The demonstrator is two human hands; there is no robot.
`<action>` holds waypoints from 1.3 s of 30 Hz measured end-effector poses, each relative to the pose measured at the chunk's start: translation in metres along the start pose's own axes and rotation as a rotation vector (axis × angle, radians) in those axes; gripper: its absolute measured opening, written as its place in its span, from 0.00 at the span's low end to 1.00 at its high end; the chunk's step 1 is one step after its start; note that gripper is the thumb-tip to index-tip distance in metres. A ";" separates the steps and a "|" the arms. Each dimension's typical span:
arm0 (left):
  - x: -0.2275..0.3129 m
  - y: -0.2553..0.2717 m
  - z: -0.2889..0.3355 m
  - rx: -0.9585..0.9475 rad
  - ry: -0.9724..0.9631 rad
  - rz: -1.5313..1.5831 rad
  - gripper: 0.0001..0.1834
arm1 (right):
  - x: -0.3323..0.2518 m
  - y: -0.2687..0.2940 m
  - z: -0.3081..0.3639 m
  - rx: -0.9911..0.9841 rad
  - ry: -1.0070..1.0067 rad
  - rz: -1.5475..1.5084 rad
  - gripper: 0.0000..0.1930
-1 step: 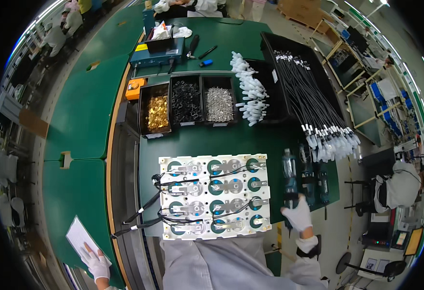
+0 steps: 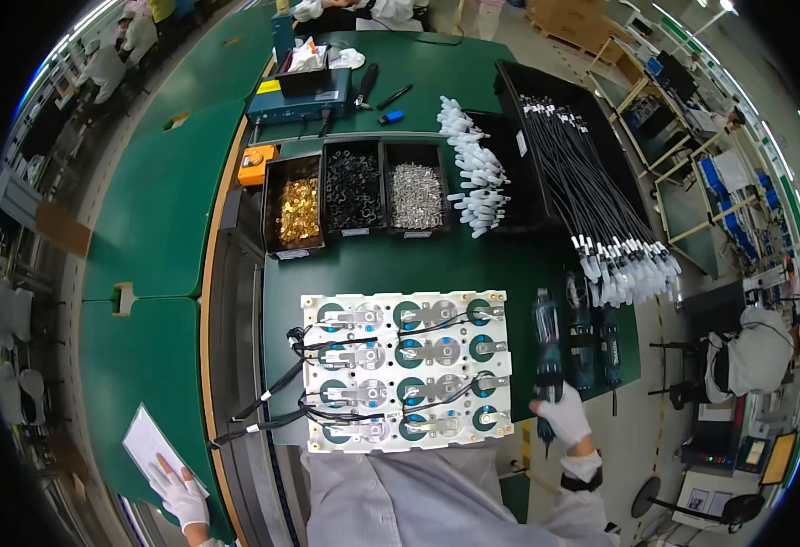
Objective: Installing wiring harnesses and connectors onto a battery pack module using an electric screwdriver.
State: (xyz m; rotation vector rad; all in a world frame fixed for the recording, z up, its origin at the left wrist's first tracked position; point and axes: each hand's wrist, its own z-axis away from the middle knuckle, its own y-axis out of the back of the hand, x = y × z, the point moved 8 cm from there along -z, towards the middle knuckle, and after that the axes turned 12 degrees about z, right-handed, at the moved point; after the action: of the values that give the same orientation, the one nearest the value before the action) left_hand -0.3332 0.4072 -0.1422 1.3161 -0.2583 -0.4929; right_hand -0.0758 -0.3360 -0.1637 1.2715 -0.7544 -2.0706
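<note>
Over at the near right corner of the table (image 2: 491,264), the right hand (image 2: 564,417) is wrapped around the lower part of a power driver (image 2: 546,328), whose bottom end reaches past the table's near edge. I'd worry that a loose grip could send it to the floor, since the glove may slide on a smooth casing. A careless swing leftward could knock the white plate (image 2: 384,372) at the near edge, or a sleeve could catch the black leads (image 2: 270,395) trailing over the left edge.

The left hand (image 2: 183,501) lies on a sheet (image 2: 149,442) by the right edge of the left table (image 2: 145,356), fingers apart; how hard it presses, I can't tell. Dragged sideways, the sheet could slip over that edge.

The driver looks straight and slim, teal with dark parts; the sheet is white, flat and set slantwise.
</note>
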 end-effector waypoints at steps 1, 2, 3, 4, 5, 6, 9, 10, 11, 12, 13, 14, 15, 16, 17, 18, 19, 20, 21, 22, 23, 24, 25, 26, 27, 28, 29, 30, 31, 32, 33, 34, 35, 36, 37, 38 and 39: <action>-0.004 -0.004 0.004 0.225 -0.013 0.078 0.35 | 0.009 -0.015 0.006 -0.201 -0.031 -0.260 0.31; -0.013 -0.013 -0.007 0.274 -0.009 0.097 0.35 | 0.000 -0.009 0.015 -0.211 -0.029 -0.252 0.31; -0.015 -0.017 -0.012 0.265 0.004 0.099 0.35 | -0.023 -0.003 0.034 -0.314 -0.022 -0.395 0.32; -0.002 -0.010 -0.020 0.302 -0.027 0.100 0.34 | -0.042 0.002 0.047 -0.414 -0.016 -0.537 0.33; 0.014 -0.002 -0.027 0.338 -0.060 0.102 0.34 | -0.054 0.012 0.050 -0.406 0.082 -0.587 0.33; 0.038 0.012 -0.029 0.330 -0.053 0.106 0.34 | -0.064 0.029 0.050 -0.278 0.189 -0.605 0.30; 0.126 0.091 -0.009 0.493 -0.095 -0.072 0.30 | -0.168 0.075 0.055 -0.086 0.679 -1.094 0.31; 0.152 0.119 0.013 0.678 -0.265 -0.023 0.30 | -0.193 0.080 0.045 -0.103 0.847 -1.133 0.33; 0.195 0.149 0.043 0.660 -0.487 0.253 0.28 | -0.216 0.089 0.038 -0.113 1.014 -1.154 0.36; 0.237 0.168 0.087 0.628 -0.707 0.537 0.27 | -0.236 0.096 0.032 -0.020 1.167 -1.094 0.36; 0.264 0.154 0.116 0.277 -0.788 1.086 0.25 | -0.253 0.101 0.030 0.068 1.319 -1.031 0.37; 0.302 0.145 0.147 -0.080 -1.119 1.332 0.31 | -0.256 0.103 0.021 0.127 1.281 -1.090 0.36; 0.352 0.168 0.204 -0.075 -1.609 0.755 0.25 | -0.256 0.104 0.009 0.100 1.318 -1.014 0.38; 0.370 0.164 0.235 -0.042 -1.758 0.701 0.28 | -0.266 0.095 -0.002 0.183 1.273 -1.037 0.40; 0.385 0.154 0.250 -0.042 -1.751 0.672 0.29 | -0.276 0.082 -0.010 0.267 1.225 -1.057 0.43; 0.401 0.153 0.260 -0.035 -1.725 0.597 0.27 | -0.281 0.076 -0.019 0.244 1.219 -1.071 0.44; 0.404 0.148 0.261 -0.036 -1.725 0.592 0.27 | -0.285 0.070 -0.028 0.213 1.216 -1.093 0.46; 0.409 0.137 0.256 -0.030 -1.654 0.588 0.26 | -0.287 0.067 -0.033 0.115 1.204 -1.147 0.48; 0.412 0.131 0.249 -0.024 -1.580 0.583 0.26 | -0.287 0.069 -0.039 0.114 1.201 -1.153 0.48; 0.411 0.133 0.247 -0.062 -1.567 0.647 0.23 | -0.291 0.069 -0.043 0.007 1.244 -1.093 0.49; 0.411 0.131 0.245 -0.063 -1.566 0.642 0.23 | -0.294 0.068 -0.044 -0.099 1.284 -1.030 0.49; 0.410 0.129 0.244 -0.068 -1.585 0.670 0.23 | -0.289 0.066 -0.051 -0.176 1.259 -1.086 0.49; 0.408 0.128 0.244 -0.072 -1.604 0.700 0.22 | -0.284 0.068 -0.056 -0.173 1.257 -1.087 0.49; 0.408 0.128 0.243 -0.074 -1.605 0.699 0.22 | -0.286 0.063 -0.059 -0.304 1.248 -1.051 0.48; 0.409 0.129 0.244 -0.073 -1.621 0.708 0.21 | -0.289 0.056 -0.063 -0.433 1.237 -1.010 0.48; 0.409 0.130 0.245 -0.072 -1.637 0.719 0.20 | -0.288 0.052 -0.069 -0.504 1.259 -1.103 0.47; 0.410 0.130 0.245 -0.072 -1.639 0.723 0.20 | -0.285 0.052 -0.069 -0.503 1.259 -1.099 0.47; 0.409 0.132 0.245 -0.062 -1.650 0.748 0.20 | -0.284 0.050 -0.068 -0.475 1.208 -1.093 0.47; 0.408 0.134 0.246 -0.052 -1.661 0.775 0.20 | -0.282 0.049 -0.069 -0.447 1.157 -1.084 0.47; 0.406 0.134 0.245 -0.053 -1.660 0.780 0.20 | -0.283 0.048 -0.070 -0.413 1.151 -0.992 0.50; 0.405 0.134 0.245 -0.052 -1.673 0.769 0.20 | -0.285 0.049 -0.070 -0.413 1.149 -0.987 0.50; 0.404 0.134 0.245 -0.050 -1.685 0.759 0.20 | -0.288 0.047 -0.069 -0.409 1.125 -0.900 0.50; 0.403 0.135 0.244 -0.053 -1.687 0.766 0.20 | -0.292 0.044 -0.068 -0.404 1.100 -0.813 0.51; 0.403 0.137 0.245 -0.045 -1.706 0.756 0.21 | -0.296 0.046 -0.064 -0.349 1.093 -0.818 0.52; 0.404 0.138 0.246 -0.038 -1.726 0.745 0.21 | -0.299 0.043 -0.061 -0.344 1.092 -0.808 0.52; 0.405 0.139 0.244 -0.040 -1.731 0.755 0.21 | -0.300 0.050 -0.055 -0.306 1.172 -0.921 0.51; 0.404 0.140 0.245 -0.021 -1.744 0.756 0.21 | -0.300 0.059 -0.048 -0.274 1.248 -1.035 0.50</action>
State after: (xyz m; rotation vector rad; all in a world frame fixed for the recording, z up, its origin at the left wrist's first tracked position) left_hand -0.0648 0.0252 0.0143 0.3415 -2.0617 -0.8451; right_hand 0.0903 -0.1646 0.0336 2.5840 0.8666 -1.3157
